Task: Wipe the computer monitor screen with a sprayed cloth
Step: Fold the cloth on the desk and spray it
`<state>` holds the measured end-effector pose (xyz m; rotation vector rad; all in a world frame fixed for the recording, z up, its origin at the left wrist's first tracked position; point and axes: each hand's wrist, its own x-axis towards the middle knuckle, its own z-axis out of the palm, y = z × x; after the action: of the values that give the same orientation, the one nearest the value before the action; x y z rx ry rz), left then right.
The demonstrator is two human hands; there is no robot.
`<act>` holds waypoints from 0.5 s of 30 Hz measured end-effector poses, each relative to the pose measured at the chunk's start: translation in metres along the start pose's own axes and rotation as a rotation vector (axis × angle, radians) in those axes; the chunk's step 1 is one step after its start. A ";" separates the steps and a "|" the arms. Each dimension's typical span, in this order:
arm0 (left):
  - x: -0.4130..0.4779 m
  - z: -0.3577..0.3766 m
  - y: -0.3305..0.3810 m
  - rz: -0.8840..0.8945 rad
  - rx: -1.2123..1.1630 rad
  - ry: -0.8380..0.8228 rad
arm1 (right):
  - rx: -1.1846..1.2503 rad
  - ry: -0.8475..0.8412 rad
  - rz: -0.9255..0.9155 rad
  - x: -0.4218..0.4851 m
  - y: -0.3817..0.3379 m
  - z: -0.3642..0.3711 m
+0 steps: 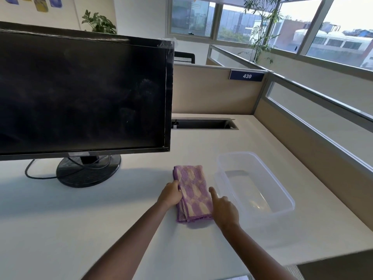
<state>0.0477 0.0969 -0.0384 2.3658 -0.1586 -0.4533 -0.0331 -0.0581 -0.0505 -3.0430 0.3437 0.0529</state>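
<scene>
A white desk [60, 219] holds a black monitor [80, 93] on a round base [88, 170] at left, with a cable [32, 175] looping beside it. A folded purple cloth [192, 190] lies mid-desk, just beside a clear plastic tub [248, 190].

My left hand [171, 195] gripped the left edge of the folded purple cloth [192, 194] lying on the desk [60, 209], and my right hand [225, 209] touched its right edge with the forefinger out. A clear tub [238, 153] stood just right of the cloth. The dark monitor [80, 93] stood back left, its screen smeared
</scene>
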 end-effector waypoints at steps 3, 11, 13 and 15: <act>-0.001 0.001 0.001 -0.024 -0.013 0.013 | 0.168 -0.023 0.028 0.001 0.004 -0.003; -0.008 0.008 0.012 -0.192 -0.126 0.002 | 0.751 -0.194 0.143 0.000 0.006 -0.020; -0.010 0.010 0.015 -0.238 -0.184 -0.002 | 0.811 -0.178 0.143 0.001 0.003 -0.023; -0.010 0.012 0.015 -0.272 -0.237 0.003 | 0.808 -0.127 0.111 0.002 0.000 -0.025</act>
<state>0.0339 0.0801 -0.0337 2.1604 0.2110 -0.5643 -0.0307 -0.0607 -0.0253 -2.2107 0.4009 0.0880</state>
